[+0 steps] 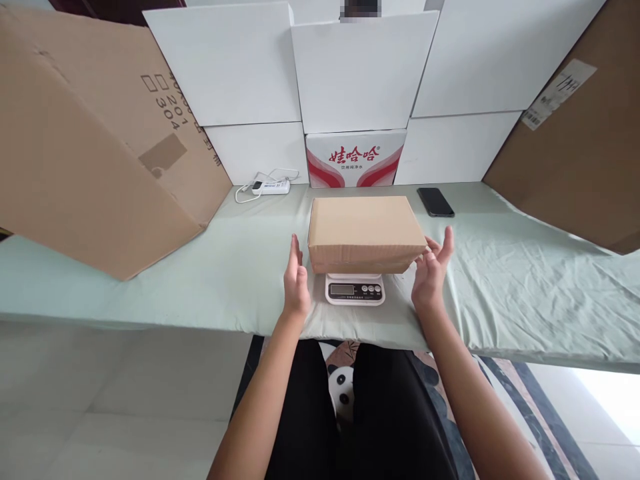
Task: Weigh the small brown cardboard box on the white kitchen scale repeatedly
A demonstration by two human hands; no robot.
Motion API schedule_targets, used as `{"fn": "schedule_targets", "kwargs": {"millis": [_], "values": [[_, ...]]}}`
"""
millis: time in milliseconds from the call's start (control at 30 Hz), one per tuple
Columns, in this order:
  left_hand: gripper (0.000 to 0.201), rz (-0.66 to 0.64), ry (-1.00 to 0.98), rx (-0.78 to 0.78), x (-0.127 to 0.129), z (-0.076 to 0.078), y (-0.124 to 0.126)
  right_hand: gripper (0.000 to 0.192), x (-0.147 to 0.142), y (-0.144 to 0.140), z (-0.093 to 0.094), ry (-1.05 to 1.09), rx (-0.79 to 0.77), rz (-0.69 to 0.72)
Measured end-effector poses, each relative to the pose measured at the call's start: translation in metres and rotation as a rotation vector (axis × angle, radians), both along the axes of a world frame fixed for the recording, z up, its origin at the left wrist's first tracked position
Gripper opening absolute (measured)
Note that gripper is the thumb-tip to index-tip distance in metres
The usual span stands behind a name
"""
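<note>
Beside the box (pixel 367 230) on the scale (pixel 355 290), both open hands hover.

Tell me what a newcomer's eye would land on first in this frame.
First the closed brown cardboard box at the centre of the table, resting on a small white kitchen scale whose display faces the person. The left hand and right hand flank the box, open; the right fingers are at its corner, and contact is unclear. Behind, a red-and-white carton stands against white boxes, with a black phone to the right.
</note>
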State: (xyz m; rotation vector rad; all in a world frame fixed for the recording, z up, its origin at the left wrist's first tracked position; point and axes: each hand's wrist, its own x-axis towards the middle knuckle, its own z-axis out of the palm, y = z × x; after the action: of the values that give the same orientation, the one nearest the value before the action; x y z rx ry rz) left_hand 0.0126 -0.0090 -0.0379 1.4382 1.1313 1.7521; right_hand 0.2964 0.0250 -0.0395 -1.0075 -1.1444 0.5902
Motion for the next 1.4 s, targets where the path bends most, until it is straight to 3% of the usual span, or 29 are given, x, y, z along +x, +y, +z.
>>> {"fn": "schedule_targets", "kwargs": {"millis": [133,233,367,500,600,700,767,833,1000,1133,1267,1400], "values": [[0.088,-0.06,0.012,-0.025,-0.001,0.0,0.0,0.081,0.001,0.005,0.0,0.152,-0.053,0.027],[0.087,-0.095,0.023,-0.028,0.0,0.0,-0.001,0.079,-0.004,0.004,0.002,0.107,-0.058,0.133],[0.087,-0.049,-0.018,-0.045,0.004,-0.002,-0.003,0.064,-0.01,-0.001,0.003,0.075,-0.016,0.225],[0.08,-0.117,0.006,-0.032,0.006,0.015,0.005,0.068,-0.012,-0.002,0.015,0.031,-0.038,0.251],[0.081,-0.117,0.044,0.074,0.005,0.044,0.034,0.076,-0.008,0.017,0.041,-0.042,0.034,0.246],[0.087,-0.125,0.003,0.111,0.005,0.061,0.087,0.079,-0.009,0.061,0.063,-0.121,0.12,0.202],[0.09,-0.12,-0.053,0.066,0.007,0.054,0.125,0.085,-0.014,0.095,0.064,-0.15,0.14,0.143],[0.094,-0.063,-0.086,-0.026,0.009,0.037,0.154,0.096,-0.021,0.122,0.053,-0.145,0.104,0.129],[0.091,0.014,-0.104,-0.17,0.008,-0.006,0.178,0.107,-0.028,0.147,0.012,-0.145,-0.017,0.197],[0.089,-0.006,-0.093,-0.199,-0.001,-0.013,0.182,0.101,-0.012,0.157,-0.004,0.005,-0.112,0.208],[0.097,0.078,-0.135,-0.187,-0.013,-0.016,0.191,0.088,0.015,0.171,-0.013,0.155,-0.178,0.227],[0.1,0.082,-0.153,-0.192,-0.016,-0.018,0.196,0.096,0.03,0.176,-0.017,0.206,-0.201,0.172]]}}
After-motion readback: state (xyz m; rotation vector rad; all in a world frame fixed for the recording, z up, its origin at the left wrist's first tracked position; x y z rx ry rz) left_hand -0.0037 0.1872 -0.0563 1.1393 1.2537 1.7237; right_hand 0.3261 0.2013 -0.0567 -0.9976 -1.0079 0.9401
